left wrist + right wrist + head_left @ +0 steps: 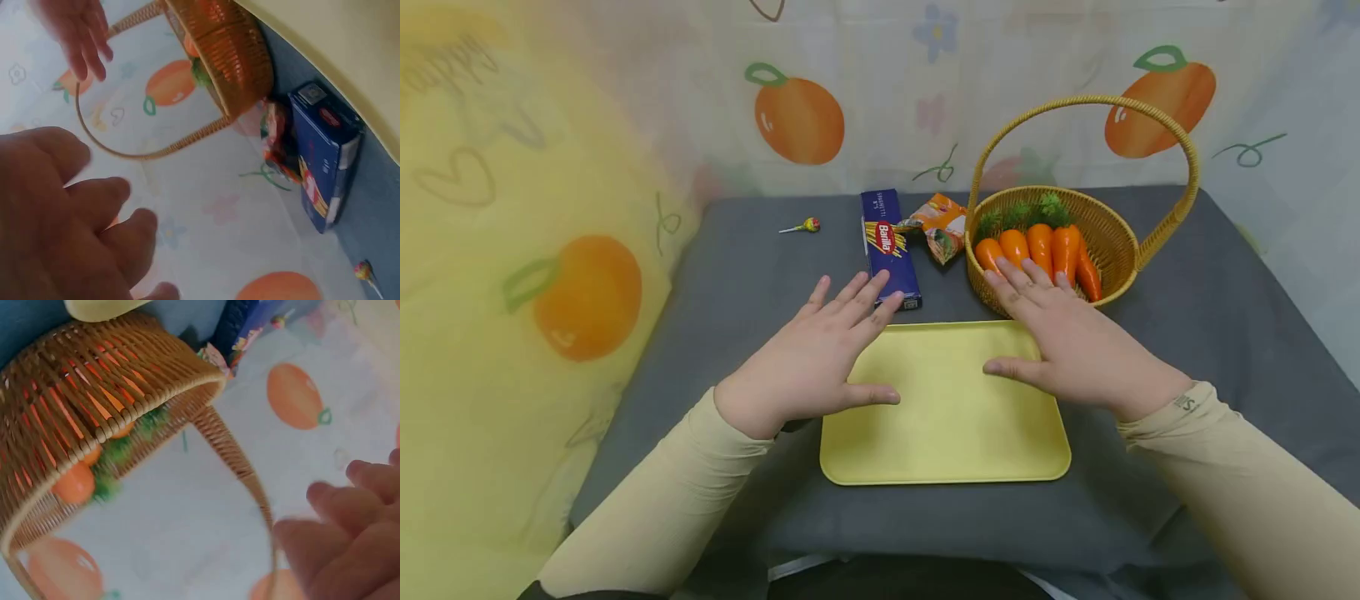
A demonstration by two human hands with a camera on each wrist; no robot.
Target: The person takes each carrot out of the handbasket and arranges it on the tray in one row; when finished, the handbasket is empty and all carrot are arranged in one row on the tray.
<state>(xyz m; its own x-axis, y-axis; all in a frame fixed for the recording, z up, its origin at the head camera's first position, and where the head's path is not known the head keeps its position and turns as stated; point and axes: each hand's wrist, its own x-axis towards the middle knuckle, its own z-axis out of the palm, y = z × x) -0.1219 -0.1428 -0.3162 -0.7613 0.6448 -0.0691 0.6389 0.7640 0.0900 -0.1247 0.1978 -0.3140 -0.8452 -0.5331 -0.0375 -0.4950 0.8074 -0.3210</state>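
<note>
Both hands are held palm down with fingers spread, and neither grips anything. The left hand hovers by the left edge of a yellow tray, its fingertips near a blue Barilla spaghetti box. Over the tray's right side is the right hand, its fingertips in front of a wicker basket. Several orange carrots with green tops lie in the basket, partly covered by that hand in the head view. Between box and basket sits an orange crinkled snack packet.
A small lollipop lies left of the box on the grey tablecloth. The basket's tall arched handle rises before a fruit-printed curtain. A yellow-lit curtain hangs along the left side.
</note>
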